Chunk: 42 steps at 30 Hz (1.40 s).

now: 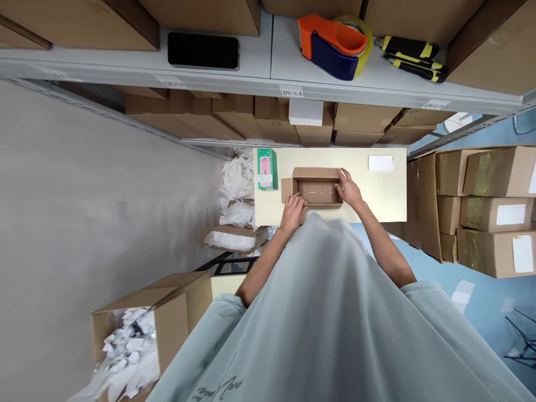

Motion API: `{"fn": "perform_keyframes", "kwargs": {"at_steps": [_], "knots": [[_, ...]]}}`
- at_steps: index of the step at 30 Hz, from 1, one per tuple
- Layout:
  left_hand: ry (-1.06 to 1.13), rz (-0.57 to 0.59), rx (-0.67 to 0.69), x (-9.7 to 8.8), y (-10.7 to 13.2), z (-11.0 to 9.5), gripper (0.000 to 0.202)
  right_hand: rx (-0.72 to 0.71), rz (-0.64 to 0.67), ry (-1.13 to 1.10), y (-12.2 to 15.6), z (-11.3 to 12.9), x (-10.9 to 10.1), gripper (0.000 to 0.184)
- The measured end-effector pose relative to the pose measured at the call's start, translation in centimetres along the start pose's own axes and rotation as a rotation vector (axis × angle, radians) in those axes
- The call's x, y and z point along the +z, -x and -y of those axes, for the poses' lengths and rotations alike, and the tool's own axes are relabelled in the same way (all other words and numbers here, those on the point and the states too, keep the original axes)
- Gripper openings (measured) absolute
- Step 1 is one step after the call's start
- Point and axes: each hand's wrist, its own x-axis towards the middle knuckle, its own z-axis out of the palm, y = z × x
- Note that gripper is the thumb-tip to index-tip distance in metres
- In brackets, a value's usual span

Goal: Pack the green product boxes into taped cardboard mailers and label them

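A small open cardboard box (317, 205) lies on the cream tabletop (372, 201), its inside facing up with nothing visible in it. One flap sticks out on its left. My left hand (294, 210) is closed on the box's near left corner, fingers bent over the edge. My right hand (349, 190) grips the right wall, thumb at the inner side and fingers over the far right corner. Left of the box stands a green carton (267, 169) with a pink picture. A white label (381, 163) lies to the right on the tabletop.
Overhead, a grey shelf (255, 53) holds a phone (203, 51), an orange-and-blue tape dispenser (335, 47) and utility knives (412, 56). Stacked cartons (494, 212) stand right. Paper scraps (238, 178) lie left of the table; a scrap-filled carton (171, 321) is at lower left.
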Motion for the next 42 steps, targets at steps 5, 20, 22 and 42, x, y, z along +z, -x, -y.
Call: {"fn": "perform_keyframes", "kwargs": {"at_steps": [5, 20, 22, 42], "knots": [[0.005, -0.212, -0.124, -0.6, 1.1, -0.2, 0.049, 0.133, -0.092, -0.212, 3.4, -2.1, -0.3, 0.076], [0.212, -0.242, -0.676, 3.2, 1.2, -2.4, 0.049, 0.155, 0.006, -0.237, 9.8, -3.6, 1.9, 0.05], [0.296, -0.247, -0.65, 3.6, 3.2, -3.3, 0.046, 0.17, -0.016, -0.216, 11.8, -3.8, 1.2, 0.053], [0.848, -1.116, -1.017, 5.4, 46.7, 6.5, 0.053, -0.599, 0.398, 0.032, 25.7, 22.3, 18.0, 0.057]]}}
